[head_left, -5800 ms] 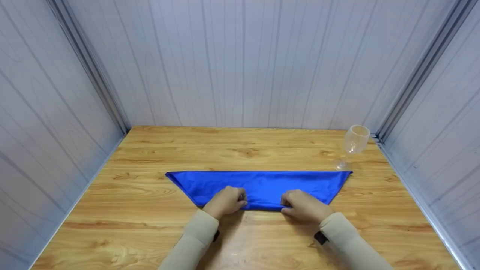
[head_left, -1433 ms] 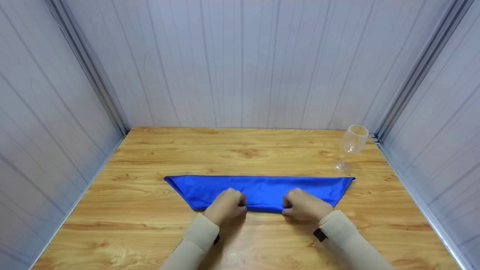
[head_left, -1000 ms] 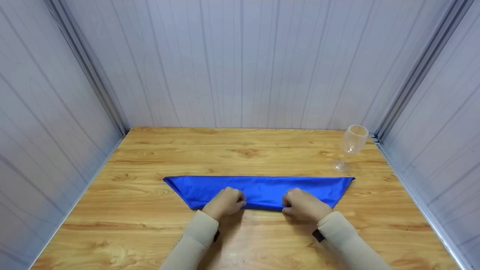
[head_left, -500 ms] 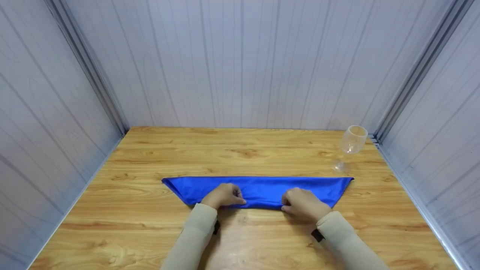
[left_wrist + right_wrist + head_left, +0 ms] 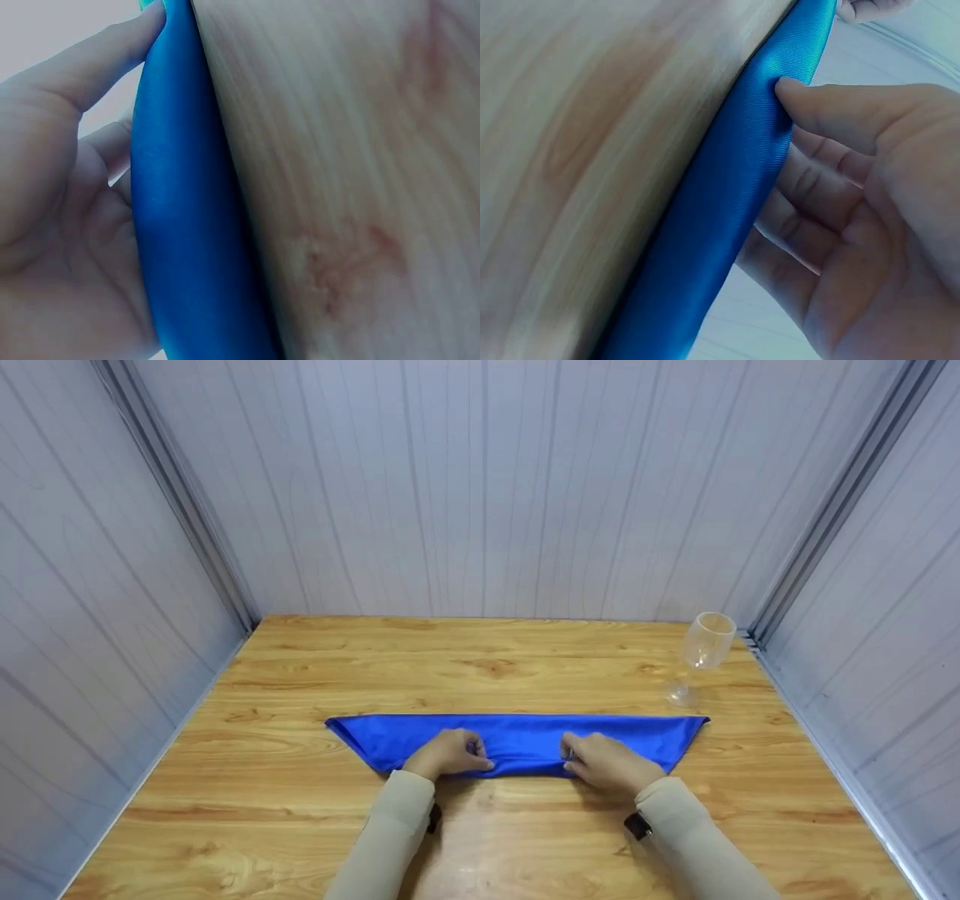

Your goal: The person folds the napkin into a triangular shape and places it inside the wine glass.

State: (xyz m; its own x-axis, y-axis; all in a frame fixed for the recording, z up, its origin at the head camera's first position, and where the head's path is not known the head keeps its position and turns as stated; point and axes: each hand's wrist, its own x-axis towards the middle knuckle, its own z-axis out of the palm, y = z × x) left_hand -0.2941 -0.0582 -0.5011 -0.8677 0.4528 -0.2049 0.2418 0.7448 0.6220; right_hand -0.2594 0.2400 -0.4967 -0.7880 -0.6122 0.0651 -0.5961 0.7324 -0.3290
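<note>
A blue satin-like cloth (image 5: 525, 727) lies on the wooden table as a long band with slanted ends, its near edge rolled or folded over. My left hand (image 5: 450, 752) pinches that near edge left of the middle, thumb toward me and fingers bent over the top. Right of the middle, my right hand (image 5: 609, 761) pinches the same edge. In the left wrist view the thumb (image 5: 112, 60) touches the cloth roll (image 5: 187, 202). The right wrist view has the thumb (image 5: 832, 109) pressing the cloth (image 5: 727, 180), with the fingertips hidden behind it.
A clear stemmed wine glass (image 5: 707, 641) stands upright at the back right, its foot just beyond the cloth's right end. The wooden table (image 5: 300, 825) is enclosed by pale panel walls (image 5: 480, 487) at the back and both sides.
The cloth band is narrower than several seconds ago, its far edge nearer me. Within the last second the left hand shifted slightly away from me and its thumb straightened; the right hand's fingers lifted slightly.
</note>
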